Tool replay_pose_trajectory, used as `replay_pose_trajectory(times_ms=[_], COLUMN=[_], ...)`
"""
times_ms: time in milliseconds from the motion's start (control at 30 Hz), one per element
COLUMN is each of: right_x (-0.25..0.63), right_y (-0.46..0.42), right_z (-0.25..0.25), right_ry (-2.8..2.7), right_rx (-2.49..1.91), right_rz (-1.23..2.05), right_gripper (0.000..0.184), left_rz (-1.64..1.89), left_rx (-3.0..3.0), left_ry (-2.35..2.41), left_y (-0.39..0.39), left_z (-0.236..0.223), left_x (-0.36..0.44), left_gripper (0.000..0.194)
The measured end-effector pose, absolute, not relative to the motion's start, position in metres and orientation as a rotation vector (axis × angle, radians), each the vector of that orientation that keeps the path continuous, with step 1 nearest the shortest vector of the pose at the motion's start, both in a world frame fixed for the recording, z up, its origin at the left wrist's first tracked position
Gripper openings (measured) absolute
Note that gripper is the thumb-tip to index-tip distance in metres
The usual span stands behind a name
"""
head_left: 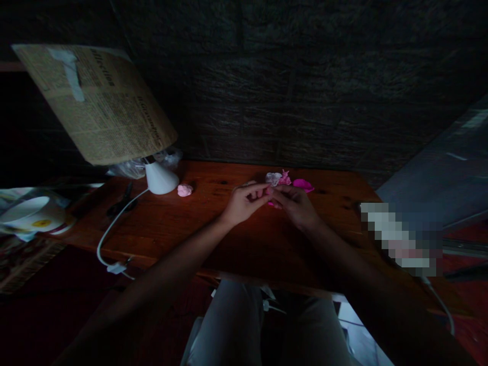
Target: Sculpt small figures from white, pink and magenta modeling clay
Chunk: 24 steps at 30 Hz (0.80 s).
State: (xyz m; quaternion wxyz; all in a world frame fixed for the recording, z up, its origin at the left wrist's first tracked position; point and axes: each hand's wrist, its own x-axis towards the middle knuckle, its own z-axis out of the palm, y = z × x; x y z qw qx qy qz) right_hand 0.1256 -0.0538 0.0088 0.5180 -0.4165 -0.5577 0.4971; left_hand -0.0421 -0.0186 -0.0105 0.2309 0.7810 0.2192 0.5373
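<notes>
My left hand (pixel 246 201) and my right hand (pixel 293 201) meet above the wooden table, fingertips pinched together. Between them shows a small pink piece (pixel 269 191), mostly hidden by the fingers and too dim to name. Just behind the fingers lie a clear, crinkled plastic piece (pixel 273 178) and a crumpled pink piece (pixel 285 178). A flat magenta piece, like a petal (pixel 304 185), rests right of them. Another bit of magenta (pixel 271 204) peeks out below my fingers. Farther left on the table is a pale pink lump (pixel 185 190).
A lamp with a newsprint shade (pixel 110 107) and white base (pixel 161 179) stands at left, its cable hanging over the front edge. Dark scissors (pixel 124 201) lie beside it. A white bowl-like container (pixel 36 214) sits far left. A blurred-out object (pixel 400 239) lies at right.
</notes>
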Motion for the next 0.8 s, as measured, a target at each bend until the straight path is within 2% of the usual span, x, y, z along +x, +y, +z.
replay_pose_trajectory(times_ms=[267, 467, 800], right_x=[0.1289, 0.1302, 0.1288], right_y=[-0.051, -0.05, -0.0518], right_z=[0.0086, 0.0089, 0.0076], right_ry=[-1.248, -1.168, -1.37], right_rx=[-1.034, -1.028, -1.03], right_rz=[1.3, 1.375, 1.151], right_gripper=[0.047, 0.042, 0.042], left_rz=[1.469, 1.436, 1.422], left_rx=[2.021, 2.039, 2.089], left_ry=[0.671, 0.662, 0.674], left_y=[-0.0183, -0.0176, -0.0191], left_z=[-0.0084, -0.0101, -0.0099], left_x=[-0.0402, -0.0408, -0.0411], left_gripper=[0.024, 0.025, 0.026])
